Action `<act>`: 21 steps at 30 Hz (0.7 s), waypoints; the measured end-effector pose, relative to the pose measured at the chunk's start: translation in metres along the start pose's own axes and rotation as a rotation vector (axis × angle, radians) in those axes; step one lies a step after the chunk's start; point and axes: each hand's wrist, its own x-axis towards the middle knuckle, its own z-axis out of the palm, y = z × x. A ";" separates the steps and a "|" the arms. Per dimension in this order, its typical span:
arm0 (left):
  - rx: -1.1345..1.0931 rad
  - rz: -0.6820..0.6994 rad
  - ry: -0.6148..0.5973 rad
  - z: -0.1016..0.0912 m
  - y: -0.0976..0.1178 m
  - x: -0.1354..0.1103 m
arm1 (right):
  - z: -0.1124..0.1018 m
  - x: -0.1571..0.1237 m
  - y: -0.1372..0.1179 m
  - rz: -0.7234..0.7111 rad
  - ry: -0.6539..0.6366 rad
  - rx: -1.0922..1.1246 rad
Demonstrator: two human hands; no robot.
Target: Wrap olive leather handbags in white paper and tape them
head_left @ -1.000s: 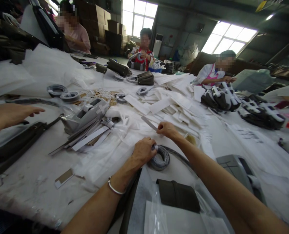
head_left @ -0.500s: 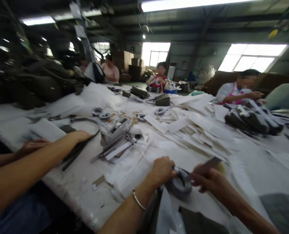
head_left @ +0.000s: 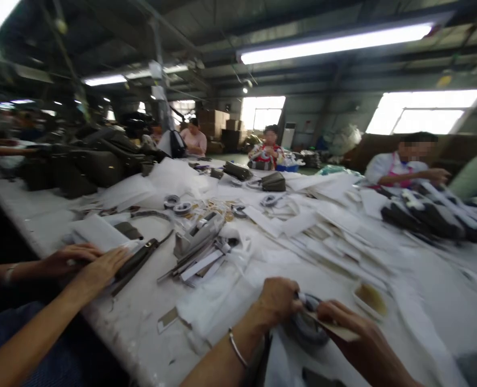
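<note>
In the lower middle my left hand (head_left: 279,300), above a bracelet on the wrist, has its fingers curled onto the far left rim of a grey roll of tape (head_left: 313,334). My right hand (head_left: 355,336) pinches a thin, flat, light-coloured strip (head_left: 342,330) beside the roll, its tip close to my left fingertips. Whether tape joins the strip to the roll I cannot make out. Under my left wrist lie white sheet material and a dark item, mostly hidden. A small white dish (head_left: 369,301) with a yellowish content sits beyond my right hand.
At the left, a co-worker's hands (head_left: 97,263) press on a dark strap item. Between us lie a grey tape dispenser (head_left: 202,234) and several strips. White sheets (head_left: 323,231) cover the table's middle; dark bags (head_left: 432,215) are piled at the right. Other people sit across the table.
The view has tilted up. My right hand has turned the strip flatter and brought it closer to my left hand, uncovering the dish. The co-worker's hands have come together at the left.
</note>
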 end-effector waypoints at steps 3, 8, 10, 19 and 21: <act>-0.029 0.032 -0.028 -0.003 -0.001 0.003 | -0.003 0.002 -0.013 -0.068 -0.136 -0.096; -0.055 0.071 -0.027 -0.002 -0.006 0.009 | 0.008 0.009 -0.007 -0.039 -0.142 -0.290; -0.053 0.075 -0.009 -0.004 -0.006 0.007 | 0.010 0.016 -0.008 -0.082 -0.100 -0.370; -0.079 0.079 0.101 -0.011 -0.003 0.000 | 0.018 0.030 -0.013 -0.271 0.018 -0.416; -0.086 0.076 0.111 -0.012 0.000 -0.002 | 0.021 0.028 -0.011 -0.238 0.002 -0.401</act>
